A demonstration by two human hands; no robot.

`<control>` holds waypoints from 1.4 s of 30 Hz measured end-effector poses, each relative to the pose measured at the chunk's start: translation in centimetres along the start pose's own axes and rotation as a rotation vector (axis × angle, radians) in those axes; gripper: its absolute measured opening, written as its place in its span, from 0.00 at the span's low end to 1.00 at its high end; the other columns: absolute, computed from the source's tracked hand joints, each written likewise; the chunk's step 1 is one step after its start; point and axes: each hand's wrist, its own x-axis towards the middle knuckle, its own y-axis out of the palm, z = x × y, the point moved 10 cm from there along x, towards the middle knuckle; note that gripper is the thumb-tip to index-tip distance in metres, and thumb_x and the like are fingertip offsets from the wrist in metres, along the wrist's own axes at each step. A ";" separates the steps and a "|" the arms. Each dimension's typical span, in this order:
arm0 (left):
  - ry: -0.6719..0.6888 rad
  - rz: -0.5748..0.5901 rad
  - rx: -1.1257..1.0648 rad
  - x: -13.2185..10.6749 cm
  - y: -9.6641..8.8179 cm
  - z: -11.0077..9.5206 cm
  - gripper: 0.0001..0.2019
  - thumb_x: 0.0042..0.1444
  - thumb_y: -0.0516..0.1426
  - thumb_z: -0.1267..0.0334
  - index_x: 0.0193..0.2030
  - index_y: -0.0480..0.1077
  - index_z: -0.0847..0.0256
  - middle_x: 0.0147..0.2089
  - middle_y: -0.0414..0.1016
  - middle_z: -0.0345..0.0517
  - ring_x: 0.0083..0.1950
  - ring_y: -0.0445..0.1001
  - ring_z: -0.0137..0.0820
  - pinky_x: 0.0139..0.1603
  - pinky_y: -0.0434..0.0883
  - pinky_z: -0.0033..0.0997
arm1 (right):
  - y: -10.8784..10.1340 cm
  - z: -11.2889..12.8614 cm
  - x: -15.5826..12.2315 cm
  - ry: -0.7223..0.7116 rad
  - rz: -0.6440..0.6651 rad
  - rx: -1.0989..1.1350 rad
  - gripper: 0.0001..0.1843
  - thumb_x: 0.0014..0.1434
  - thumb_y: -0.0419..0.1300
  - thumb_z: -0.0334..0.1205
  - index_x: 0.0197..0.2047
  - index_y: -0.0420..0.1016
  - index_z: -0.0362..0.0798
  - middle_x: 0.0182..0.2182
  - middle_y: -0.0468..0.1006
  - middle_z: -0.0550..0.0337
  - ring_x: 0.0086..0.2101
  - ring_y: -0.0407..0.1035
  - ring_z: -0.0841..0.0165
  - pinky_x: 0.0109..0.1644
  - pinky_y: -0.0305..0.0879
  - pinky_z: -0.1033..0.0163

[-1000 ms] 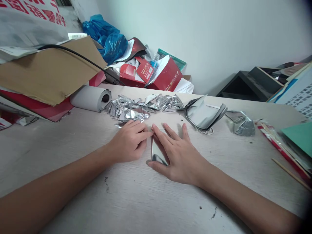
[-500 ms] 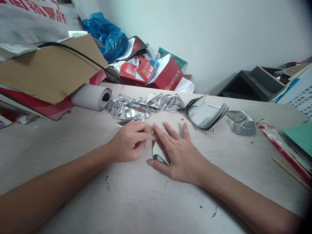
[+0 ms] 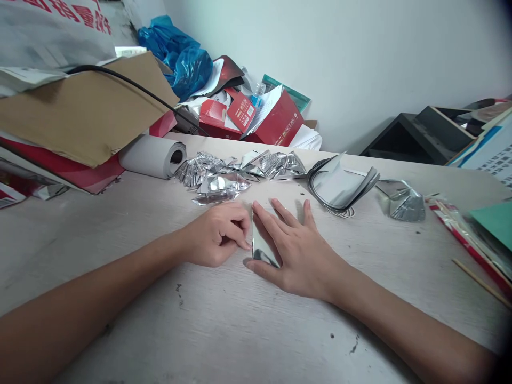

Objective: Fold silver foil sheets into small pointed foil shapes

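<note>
A folded piece of silver foil paper [image 3: 260,246] lies on the pale wooden table [image 3: 224,330]. My right hand [image 3: 298,250] lies flat on it with fingers spread, pressing it down. My left hand [image 3: 218,234] has its fingers curled, and the fingertips press against the foil's left folded edge. Behind my hands lies a heap of several folded silver foil pieces [image 3: 236,173]. A stack of curled silver sheets [image 3: 340,186] sits to the right of that heap.
A white paper roll [image 3: 154,156] lies at the back left under a cardboard sheet [image 3: 84,112] with a black cable. Red boxes [image 3: 272,120] and a blue bag [image 3: 180,53] are piled by the wall. Another foil piece [image 3: 404,200], a green sheet [image 3: 494,221] and sticks lie right.
My left fingertips have slid down the foil's left edge toward me, curling in more. My right hand has stayed flat on the foil.
</note>
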 end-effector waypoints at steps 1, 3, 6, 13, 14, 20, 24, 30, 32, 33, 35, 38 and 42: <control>-0.015 -0.022 0.017 0.0 -0.2 0.2 0.14 0.56 0.56 0.79 0.37 0.80 0.58 0.37 0.76 0.43 0.38 0.73 0.27 0.41 0.71 0.32 | 0.0 0.0 0.0 -0.003 0.000 -0.003 0.54 0.63 0.44 0.74 0.80 0.31 0.53 0.76 0.49 0.54 0.77 0.38 0.43 0.72 0.22 0.14; -0.035 -0.070 0.092 -0.1 -0.5 0.4 0.16 0.57 0.55 0.78 0.43 0.80 0.59 0.38 0.76 0.45 0.39 0.74 0.28 0.40 0.72 0.31 | 0.0 0.0 0.1 -0.005 0.000 -0.008 0.55 0.63 0.44 0.74 0.80 0.30 0.52 0.76 0.48 0.54 0.77 0.38 0.43 0.71 0.22 0.14; -0.012 -0.066 0.178 -0.1 -0.2 0.2 0.17 0.57 0.55 0.78 0.46 0.80 0.60 0.37 0.76 0.45 0.38 0.73 0.29 0.40 0.70 0.33 | 0.1 0.0 0.1 0.001 0.005 -0.014 0.55 0.63 0.44 0.74 0.80 0.31 0.52 0.77 0.47 0.54 0.77 0.38 0.43 0.71 0.22 0.13; -0.078 0.123 -0.069 -0.2 0.9 0.5 0.15 0.56 0.59 0.78 0.34 0.83 0.53 0.34 0.76 0.40 0.38 0.73 0.27 0.48 0.69 0.37 | 0.1 -0.1 0.1 0.020 0.021 0.004 0.55 0.62 0.45 0.75 0.80 0.32 0.52 0.76 0.50 0.56 0.77 0.37 0.44 0.72 0.21 0.14; -0.086 0.140 -0.092 -0.2 1.0 0.6 0.16 0.55 0.59 0.79 0.34 0.83 0.52 0.34 0.77 0.40 0.38 0.73 0.27 0.50 0.69 0.38 | 0.0 -0.1 0.1 0.018 0.021 0.003 0.55 0.63 0.45 0.74 0.80 0.31 0.52 0.76 0.50 0.56 0.77 0.37 0.44 0.72 0.22 0.14; -0.210 0.032 -0.120 -0.3 0.2 1.9 0.17 0.57 0.55 0.78 0.43 0.82 0.58 0.39 0.77 0.44 0.40 0.75 0.28 0.41 0.73 0.30 | 0.0 0.1 0.2 -0.002 0.012 -0.005 0.54 0.63 0.44 0.75 0.80 0.33 0.52 0.77 0.49 0.54 0.77 0.38 0.42 0.71 0.23 0.13; -0.121 0.077 -0.056 -0.1 0.7 1.0 0.18 0.56 0.57 0.78 0.41 0.83 0.53 0.37 0.75 0.42 0.40 0.73 0.28 0.45 0.72 0.34 | 0.1 0.0 0.1 0.005 0.001 0.014 0.55 0.62 0.43 0.75 0.80 0.33 0.52 0.76 0.52 0.52 0.77 0.38 0.42 0.72 0.23 0.14; -0.123 0.171 -0.105 -0.4 1.3 1.1 0.17 0.56 0.59 0.79 0.34 0.84 0.50 0.35 0.76 0.40 0.41 0.73 0.28 0.55 0.69 0.40 | 0.2 -0.1 0.1 0.015 0.020 0.006 0.55 0.62 0.42 0.76 0.80 0.32 0.53 0.76 0.50 0.55 0.77 0.37 0.44 0.72 0.22 0.15; -0.153 0.141 -0.130 -0.3 1.0 1.4 0.16 0.56 0.58 0.78 0.37 0.84 0.52 0.37 0.77 0.41 0.41 0.74 0.29 0.50 0.71 0.37 | 0.2 -0.1 0.1 0.011 0.025 -0.002 0.55 0.62 0.42 0.76 0.80 0.32 0.53 0.77 0.48 0.56 0.77 0.36 0.44 0.72 0.21 0.15; -0.172 0.119 -0.137 -0.3 0.8 1.6 0.16 0.57 0.58 0.77 0.40 0.84 0.53 0.38 0.78 0.42 0.41 0.75 0.29 0.47 0.71 0.35 | 0.2 0.0 0.1 0.009 0.027 -0.005 0.55 0.62 0.42 0.76 0.80 0.32 0.53 0.77 0.47 0.56 0.77 0.36 0.44 0.72 0.21 0.15; -0.193 0.107 -0.128 -0.3 0.8 1.8 0.16 0.58 0.58 0.76 0.45 0.83 0.55 0.39 0.78 0.44 0.41 0.75 0.29 0.45 0.72 0.34 | 0.2 0.0 0.2 0.006 0.028 -0.005 0.54 0.62 0.42 0.76 0.80 0.33 0.52 0.77 0.47 0.56 0.77 0.36 0.44 0.72 0.21 0.15; -0.156 0.154 -0.082 -0.4 1.2 1.3 0.17 0.58 0.58 0.76 0.42 0.84 0.51 0.36 0.76 0.41 0.41 0.73 0.29 0.53 0.69 0.39 | 0.2 0.0 0.2 0.011 0.023 0.002 0.54 0.63 0.43 0.75 0.80 0.33 0.52 0.76 0.51 0.54 0.77 0.36 0.44 0.72 0.22 0.15; -0.132 0.223 -0.088 -0.7 1.8 1.1 0.19 0.55 0.59 0.80 0.38 0.84 0.48 0.36 0.75 0.38 0.43 0.72 0.28 0.61 0.63 0.43 | 0.2 -0.1 0.2 0.013 0.027 -0.005 0.55 0.62 0.43 0.76 0.80 0.32 0.53 0.76 0.52 0.53 0.77 0.36 0.45 0.72 0.21 0.15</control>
